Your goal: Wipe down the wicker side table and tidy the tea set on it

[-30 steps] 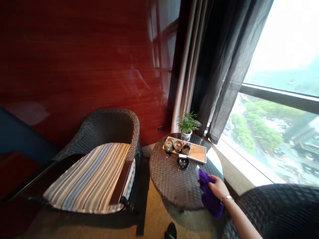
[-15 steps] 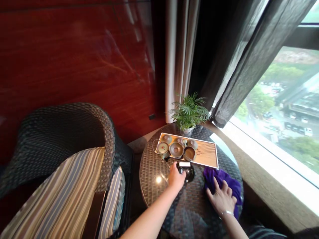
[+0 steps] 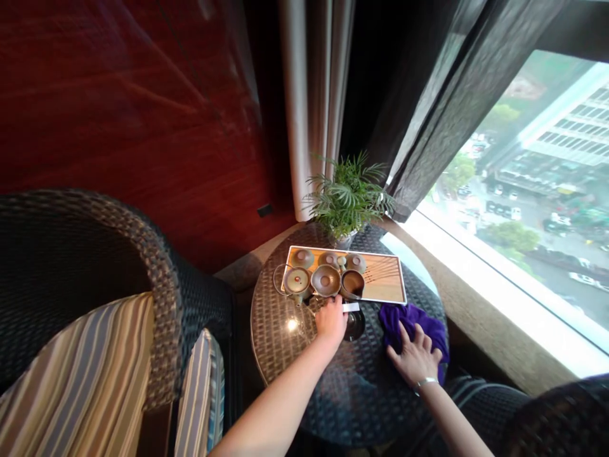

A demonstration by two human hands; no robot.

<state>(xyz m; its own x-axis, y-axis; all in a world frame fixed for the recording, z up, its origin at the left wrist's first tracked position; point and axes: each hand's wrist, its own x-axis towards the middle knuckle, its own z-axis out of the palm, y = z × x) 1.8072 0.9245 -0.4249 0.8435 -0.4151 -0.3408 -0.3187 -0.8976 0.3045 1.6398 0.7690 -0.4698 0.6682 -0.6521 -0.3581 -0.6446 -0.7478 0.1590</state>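
My left hand (image 3: 330,320) rests curled at the near edge of a wooden tea tray (image 3: 383,279), beside a small white card (image 3: 351,307) and a dark glass dish (image 3: 354,327). Whether it grips the card is hidden. My right hand (image 3: 415,358) lies flat with fingers spread on a crumpled purple cloth (image 3: 404,324). On the tray stand a small teapot (image 3: 297,283), a round brown bowl (image 3: 326,280), a spouted pitcher (image 3: 353,284) and several small lidded pieces. The round wicker table (image 3: 276,336) has a glass top.
A potted palm (image 3: 347,197) stands at the table's far side. A wicker armchair (image 3: 90,254) with a striped cushion is on the left, a red wood wall behind it. Grey curtains (image 3: 428,108) hang beside a tall window (image 3: 518,184) overlooking streets.
My left hand has moved from the dark glass dish toward the tray's edge. The cloth now lies on the table under my right hand. The view has tilted further down.
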